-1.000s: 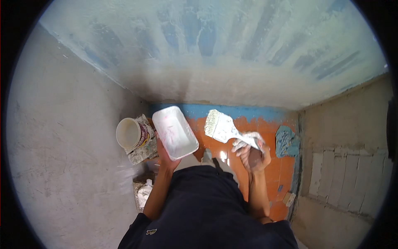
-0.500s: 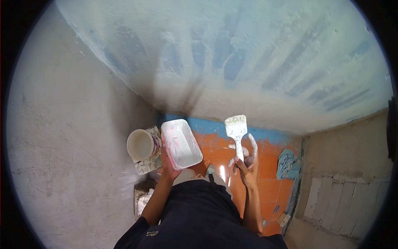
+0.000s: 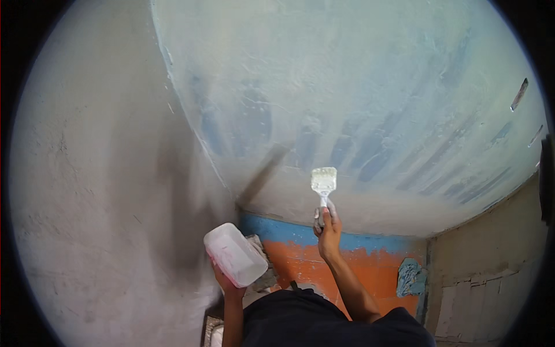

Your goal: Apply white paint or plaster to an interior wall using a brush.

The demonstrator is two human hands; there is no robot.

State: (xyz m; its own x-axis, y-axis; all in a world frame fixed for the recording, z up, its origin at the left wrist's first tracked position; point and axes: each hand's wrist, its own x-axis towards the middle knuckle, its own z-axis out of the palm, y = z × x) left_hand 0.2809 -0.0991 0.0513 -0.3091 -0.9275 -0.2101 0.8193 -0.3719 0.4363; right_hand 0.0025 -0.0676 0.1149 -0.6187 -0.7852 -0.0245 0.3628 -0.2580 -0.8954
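Right grip (image 3: 328,230) closed on brush (image 3: 324,180) handle, bristles above.

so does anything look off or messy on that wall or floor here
The wall coat is patchy: blue streaks show through above the brush in the right hand. A crumpled blue rag lies on the orange floor.

We lift the brush (image 3: 324,181) in our right hand (image 3: 328,230) from over the floor up onto the wall (image 3: 347,87).
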